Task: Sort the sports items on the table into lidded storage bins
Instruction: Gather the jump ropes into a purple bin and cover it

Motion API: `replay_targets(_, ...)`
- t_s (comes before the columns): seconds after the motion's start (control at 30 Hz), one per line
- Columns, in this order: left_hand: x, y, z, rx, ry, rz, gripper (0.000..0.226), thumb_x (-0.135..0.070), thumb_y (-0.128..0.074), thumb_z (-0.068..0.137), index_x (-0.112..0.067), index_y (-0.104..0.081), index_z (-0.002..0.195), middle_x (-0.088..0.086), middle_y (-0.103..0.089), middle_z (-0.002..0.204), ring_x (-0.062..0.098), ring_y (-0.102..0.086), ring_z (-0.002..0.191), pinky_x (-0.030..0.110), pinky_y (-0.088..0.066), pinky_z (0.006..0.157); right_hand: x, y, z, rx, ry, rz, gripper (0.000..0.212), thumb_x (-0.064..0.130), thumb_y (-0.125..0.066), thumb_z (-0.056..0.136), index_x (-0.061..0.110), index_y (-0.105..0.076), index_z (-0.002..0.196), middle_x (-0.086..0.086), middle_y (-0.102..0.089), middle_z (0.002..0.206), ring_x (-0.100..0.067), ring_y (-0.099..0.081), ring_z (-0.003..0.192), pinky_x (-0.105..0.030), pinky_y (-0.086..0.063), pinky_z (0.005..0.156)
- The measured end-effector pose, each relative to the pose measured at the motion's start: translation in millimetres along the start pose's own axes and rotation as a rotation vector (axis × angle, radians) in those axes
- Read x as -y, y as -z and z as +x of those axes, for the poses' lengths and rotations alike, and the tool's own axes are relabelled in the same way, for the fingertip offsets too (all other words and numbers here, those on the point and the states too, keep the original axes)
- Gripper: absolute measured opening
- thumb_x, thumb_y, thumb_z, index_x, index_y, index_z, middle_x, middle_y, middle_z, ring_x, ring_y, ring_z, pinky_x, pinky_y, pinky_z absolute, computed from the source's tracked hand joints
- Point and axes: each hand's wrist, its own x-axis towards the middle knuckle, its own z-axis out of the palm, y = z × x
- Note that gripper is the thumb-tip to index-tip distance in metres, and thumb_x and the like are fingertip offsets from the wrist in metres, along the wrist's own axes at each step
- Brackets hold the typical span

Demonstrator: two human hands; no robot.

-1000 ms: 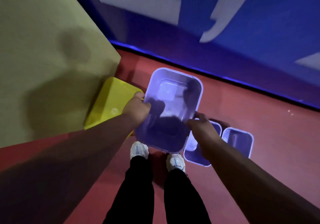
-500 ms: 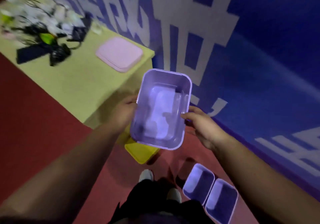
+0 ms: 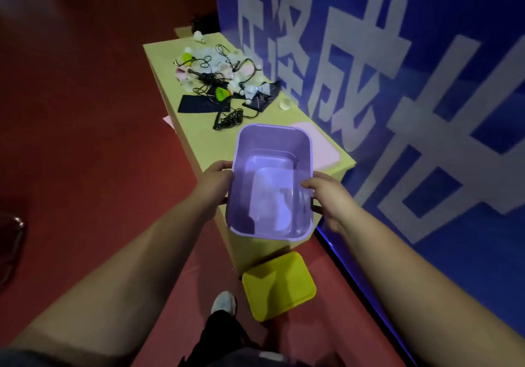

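Observation:
I hold an empty purple bin in the air over the near end of the yellow-green table. My left hand grips its left rim and my right hand grips its right rim. Farther along the table lies a heap of sports items: white shuttlecocks, black cords, dark pouches and a green piece. A pink lid lies flat on the table just behind the bin, partly hidden by it.
A yellow lid leans on the red floor against the table's near end. A blue wall with large white characters runs along the right. My shoe shows below. A dark object sits at the left edge.
I have lifted the purple bin from the floor up over the table end and turned toward the table. The two purple bins on the floor have left the view.

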Motion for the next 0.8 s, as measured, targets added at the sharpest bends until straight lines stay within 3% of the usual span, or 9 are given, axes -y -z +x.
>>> replay_targets(0.07, -1.1, 16.8, 32.0, -0.007, 0.030, -0.015, 0.040, -0.004, -0.042, 0.078, -0.021, -0.064, 0.107, 0.002, -0.062, 0.081, 0.021, -0.058, 0.071, 0.027, -0.045, 0.057, 7.7, -24.4, 31.6, -0.023, -0.002, -0.007, 0.018, 0.008, -0.052, 0.089, 0.022, -0.063, 0.095, 0.003, -0.071, 0.085, -0.018, -0.065, 0.078, -0.028, -0.047, 0.065)
replay_targets(0.2, -0.3, 41.0, 101.7, 0.020, 0.108, -0.036, 0.038, -0.003, -0.041, 0.077, -0.012, -0.064, 0.106, 0.007, -0.062, 0.085, 0.024, -0.058, 0.069, 0.028, -0.047, 0.055, 15.3, -65.2, 93.5, -0.076, -0.028, -0.054, 0.025, 0.004, -0.051, 0.086, 0.011, -0.064, 0.107, -0.010, -0.072, 0.097, -0.026, -0.068, 0.082, -0.031, -0.050, 0.065)
replay_targets(0.3, 3.6, 57.2, 162.1, 0.013, 0.181, -0.054, 0.024, -0.005, -0.045, 0.080, -0.007, -0.060, 0.099, 0.008, -0.060, 0.085, 0.025, -0.057, 0.067, 0.028, -0.046, 0.051, 18.1, -91.8, 147.1, -0.079, -0.071, -0.107, 0.026, 0.001, -0.049, 0.085, 0.005, -0.067, 0.104, -0.012, -0.073, 0.095, -0.027, -0.069, 0.082, -0.032, -0.051, 0.066)
replay_targets(0.47, 10.0, 62.2, 233.4, 0.043, 0.234, -0.050, 0.017, -0.007, -0.050, 0.079, -0.008, -0.056, 0.095, 0.012, -0.055, 0.084, 0.026, -0.055, 0.071, 0.030, -0.047, 0.052, 18.5, -111.2, 212.0, -0.118, -0.130, -0.194, 0.031, 0.009, -0.052, 0.076, 0.012, -0.069, 0.102, -0.006, -0.074, 0.094, -0.028, -0.070, 0.087, -0.031, -0.049, 0.066)
replay_targets(0.57, 8.1, 53.0, 255.7, 0.075, 0.238, -0.066, 0.009, -0.009, -0.052, 0.083, -0.009, -0.054, 0.092, 0.013, -0.060, 0.084, 0.028, -0.062, 0.071, 0.035, -0.053, 0.060, 23.6, -112.0, 231.9, -0.175, -0.107, -0.257, 0.024, 0.005, -0.053, 0.082, 0.015, -0.068, 0.098, 0.002, -0.070, 0.083, -0.018, -0.062, 0.073, -0.028, -0.043, 0.059)
replay_targets(0.67, 3.1, 43.3, 266.3, 0.069, 0.223, -0.054, 0.003, -0.009, -0.049, 0.088, -0.010, -0.047, 0.086, 0.015, -0.059, 0.085, 0.028, -0.060, 0.069, 0.034, -0.051, 0.059, 28.4, -110.7, 243.2, -0.215, -0.080, -0.271, 0.024, 0.000, -0.050, 0.084, 0.015, -0.066, 0.095, 0.006, -0.065, 0.077, -0.009, -0.055, 0.064, -0.015, -0.042, 0.050)
replay_targets(0.8, 0.5, 39.5, 271.9, 0.083, 0.236, -0.010, 0.002, -0.008, -0.049, 0.088, -0.009, -0.048, 0.087, 0.016, -0.057, 0.088, 0.028, -0.056, 0.069, 0.040, -0.049, 0.064, 31.0, -108.0, 247.6, -0.214, -0.059, -0.325, 0.021, -0.002, -0.049, 0.083, 0.012, -0.062, 0.092, 0.003, -0.061, 0.074, -0.010, -0.052, 0.062, -0.008, -0.035, 0.043)
